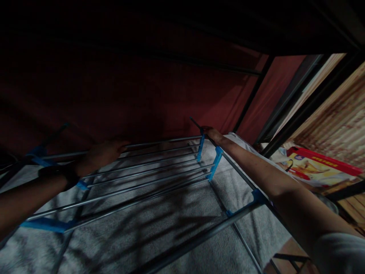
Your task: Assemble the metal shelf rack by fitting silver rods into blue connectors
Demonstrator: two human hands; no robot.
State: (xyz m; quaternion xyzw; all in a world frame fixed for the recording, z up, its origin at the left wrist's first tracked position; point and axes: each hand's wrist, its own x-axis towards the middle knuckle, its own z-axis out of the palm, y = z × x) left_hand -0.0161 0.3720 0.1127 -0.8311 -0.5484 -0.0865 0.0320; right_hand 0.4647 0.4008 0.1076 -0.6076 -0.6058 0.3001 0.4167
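A rack of thin metal tubes joined by blue plastic connectors lies across a grey towel-like cloth. My left hand, with a dark band at the wrist, is closed around the rack's far tube, left of its middle. My right hand reaches to the far right corner. Its fingers are closed at a blue connector there, just below the free end of a dark upright tube. The fingertips of both hands are partly hidden in shadow.
A dark red wall rises behind the rack. Black metal frame bars stand at the right and run overhead. Beyond them are a red and yellow printed box and corrugated sheet metal. A thicker tube crosses the foreground.
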